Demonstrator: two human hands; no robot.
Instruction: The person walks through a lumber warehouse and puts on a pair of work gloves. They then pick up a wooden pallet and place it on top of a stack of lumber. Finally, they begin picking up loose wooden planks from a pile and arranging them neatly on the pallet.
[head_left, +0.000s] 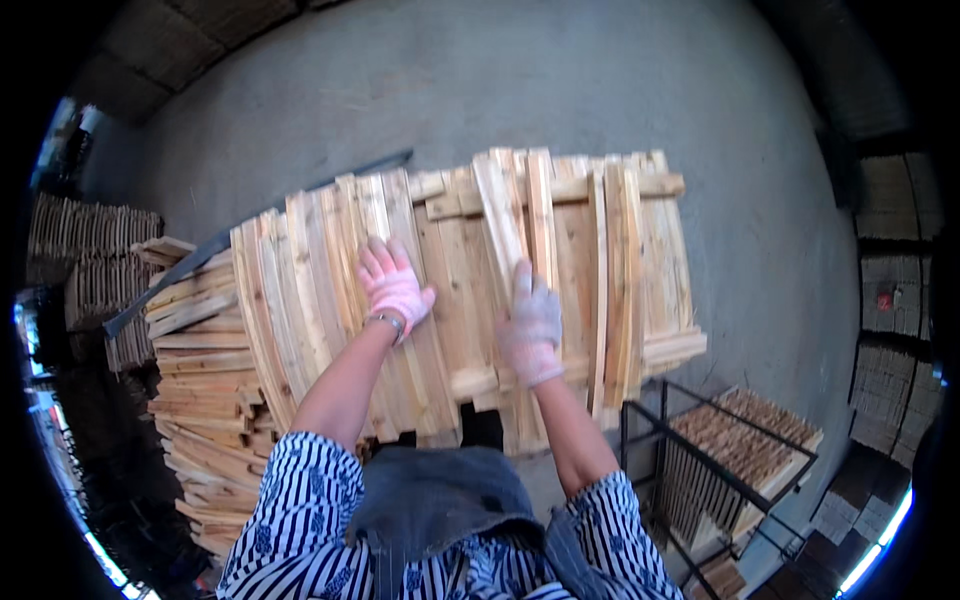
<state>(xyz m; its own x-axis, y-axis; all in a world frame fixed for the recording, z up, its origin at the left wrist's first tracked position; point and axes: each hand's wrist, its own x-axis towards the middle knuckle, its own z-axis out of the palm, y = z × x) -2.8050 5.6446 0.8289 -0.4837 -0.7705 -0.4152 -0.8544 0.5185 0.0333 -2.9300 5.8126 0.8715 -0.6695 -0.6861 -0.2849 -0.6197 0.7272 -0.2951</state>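
Note:
My left hand (393,287), in a pink-and-white work glove, lies flat with its fingers spread on a row of pale wooden slats (310,270). To its right, my right hand (532,335), in a greyish-pink glove, is closed around a wooden slat (497,205). That slat lies slightly tilted on top of the others; its lower part is hidden under the glove. Another narrow slat (540,210) runs close beside it. Further right, more loose slats (622,280) lie lengthwise across a crosswise batten (580,190). A second crosswise batten (675,348) shows nearer to me.
Untidy stacked wood pieces (205,400) are at the left. A dark metal bar (190,262) slants behind them. Low on the right stands a black metal frame (710,450) beside a bundle of wood strips (750,435). Stacked bundles (890,290) line the far right over the grey floor (500,80).

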